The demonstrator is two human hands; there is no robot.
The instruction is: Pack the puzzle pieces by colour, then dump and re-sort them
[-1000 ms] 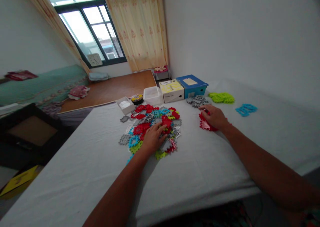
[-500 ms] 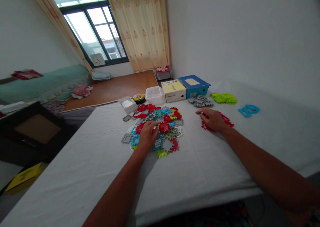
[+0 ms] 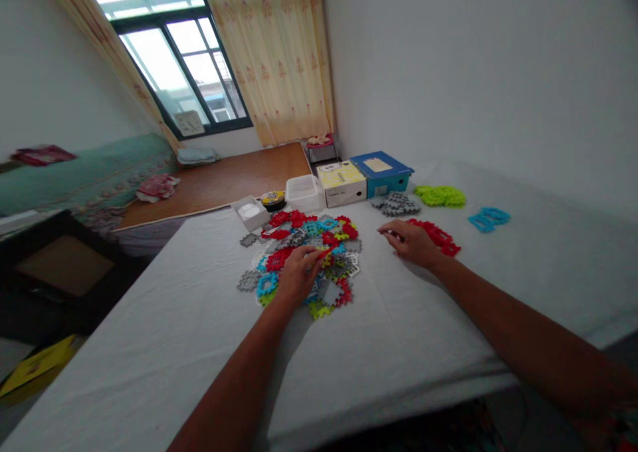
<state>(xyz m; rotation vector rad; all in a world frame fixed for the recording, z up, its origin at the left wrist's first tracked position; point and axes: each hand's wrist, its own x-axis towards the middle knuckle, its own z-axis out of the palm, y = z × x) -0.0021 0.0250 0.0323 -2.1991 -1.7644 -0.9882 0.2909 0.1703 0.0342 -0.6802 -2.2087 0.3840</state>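
Observation:
A mixed heap of interlocking plastic tiles in red, blue, grey, white and lime lies on the white cloth. Over its near side, my left hand pinches a red tile, tilted so that its edge faces me. My right hand hovers above the cloth between the heap and a pile of red tiles. Its fingers are loosely bent and a little apart, with nothing visible in them. Behind that hand lie a grey tile pile and a lime tile pile; a few blue tiles lie farther right.
Along the back stand a small white box, a round black-and-yellow tin, a clear plastic tub, a yellow-and-white box and a blue box. A white wall rises at the right.
My left hand has lifted a red tile from the heap and tilted it. My right hand has moved left, off the red pile. The view has shifted slightly.

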